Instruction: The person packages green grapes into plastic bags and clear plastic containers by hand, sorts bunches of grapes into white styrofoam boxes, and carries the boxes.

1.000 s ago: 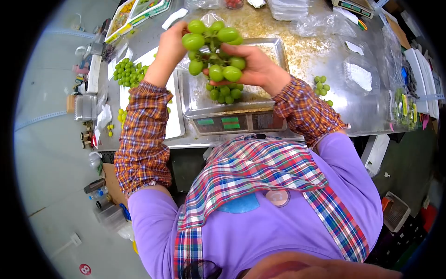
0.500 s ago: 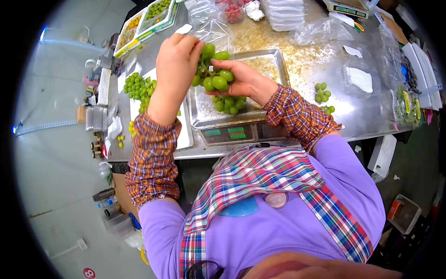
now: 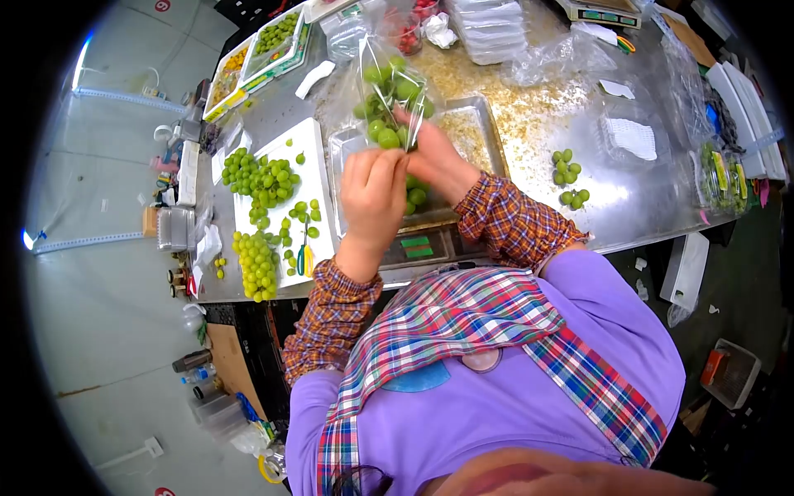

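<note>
A bunch of green grapes (image 3: pixel 386 136) sits inside a clear plastic bag (image 3: pixel 364 76), above the scale's metal tray (image 3: pixel 494 136). My right hand (image 3: pixel 438 157) holds the bunch from its right side; whether the fingers are inside the film I cannot tell. Closed at the bag's near edge is my left hand (image 3: pixel 370 194), pinching the film by the grapes' lower end. More green grapes (image 3: pixel 416 197) rest on the tray beneath, partly hidden by my hands. To the left, a white cutting board (image 3: pixel 313 178) carries green grape bunches (image 3: pixel 269 180), a yellowish bunch (image 3: pixel 256 266) and scissors (image 3: pixel 305 258).
Two small grape clusters (image 3: pixel 566 168) lie on the steel table (image 3: pixel 529 207) at right. Fruit crates (image 3: pixel 273 41) stand at the back left. Stacked clear packaging (image 3: pixel 490 31), a red-fruit tub (image 3: pixel 407 37) and another scale (image 3: pixel 600 11) are at the back.
The bag now surrounds the grapes that were bare in my right hand. My left hand has moved down and toward me, from above the bunch to its lower end.
</note>
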The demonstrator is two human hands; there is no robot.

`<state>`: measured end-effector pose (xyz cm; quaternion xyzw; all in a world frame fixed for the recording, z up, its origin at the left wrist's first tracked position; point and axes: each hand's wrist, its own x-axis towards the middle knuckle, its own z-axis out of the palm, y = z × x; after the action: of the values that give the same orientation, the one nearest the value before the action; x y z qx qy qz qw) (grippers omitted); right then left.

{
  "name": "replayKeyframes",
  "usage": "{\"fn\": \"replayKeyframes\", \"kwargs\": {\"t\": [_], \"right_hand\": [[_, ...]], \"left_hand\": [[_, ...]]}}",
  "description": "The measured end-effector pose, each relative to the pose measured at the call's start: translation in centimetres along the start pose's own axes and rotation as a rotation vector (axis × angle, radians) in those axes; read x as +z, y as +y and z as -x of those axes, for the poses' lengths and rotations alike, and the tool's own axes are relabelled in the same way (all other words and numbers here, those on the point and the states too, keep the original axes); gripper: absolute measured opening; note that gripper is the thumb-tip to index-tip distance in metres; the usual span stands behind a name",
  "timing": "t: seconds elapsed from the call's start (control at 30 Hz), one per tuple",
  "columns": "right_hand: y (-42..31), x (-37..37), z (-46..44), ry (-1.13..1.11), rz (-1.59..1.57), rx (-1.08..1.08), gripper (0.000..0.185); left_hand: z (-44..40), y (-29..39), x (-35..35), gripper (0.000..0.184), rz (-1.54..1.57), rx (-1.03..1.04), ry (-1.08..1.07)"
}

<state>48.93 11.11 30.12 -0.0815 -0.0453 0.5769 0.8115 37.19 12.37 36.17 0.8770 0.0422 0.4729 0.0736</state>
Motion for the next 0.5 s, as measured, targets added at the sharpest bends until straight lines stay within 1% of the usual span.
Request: {"fn": "replayKeyframes", "kwargs": {"t": [0.07, 0.1, 0.13, 0.23, 0.33, 0.37, 0.47, 0.5], "right_hand": [[0.7, -0.3, 0.6, -0.029, 0.125, -0.067, 0.022], [1.1, -0.5, 0.8, -0.118, 0.223, -0.091, 0.02], [1.3, -0.2, 1.0, -0.112, 0.234, -0.069, 0.02], [1.2, 0.5, 1.4, -0.095, 0.273, -0.018, 0.02], [0.0, 0.0, 1.0, -0.032, 0.248, 0.078, 0.022], [-0.6, -0.2, 0.7, 0.001, 0.235, 0.12, 0.023], [-2.1, -0.8, -0.5, 0.087, 0.23, 0.232, 0.026], [-2.4, -1.0, -1.0, 0.11, 0.236, 0.267, 0.027]], "left_hand": [[-1.7, 0.6, 0.6, 0.01, -0.058, -0.07, 0.008], [-2.5, 0.3, 1.4, 0.009, -0.075, -0.103, 0.018], [-3.1, 0.1, 2.0, 0.008, -0.089, -0.138, 0.029], [-3.9, 0.3, 3.1, 0.007, -0.168, -0.157, -0.096], [-4.1, 1.6, 3.7, 0.012, -0.149, 0.052, -0.287], [-3.9, 2.2, 3.8, 0.015, -0.123, 0.096, -0.277], [-3.0, 2.7, 3.5, 0.015, -0.021, 0.098, -0.291], [-2.5, 2.0, 3.3, 0.013, 0.0, 0.062, -0.259]]}}
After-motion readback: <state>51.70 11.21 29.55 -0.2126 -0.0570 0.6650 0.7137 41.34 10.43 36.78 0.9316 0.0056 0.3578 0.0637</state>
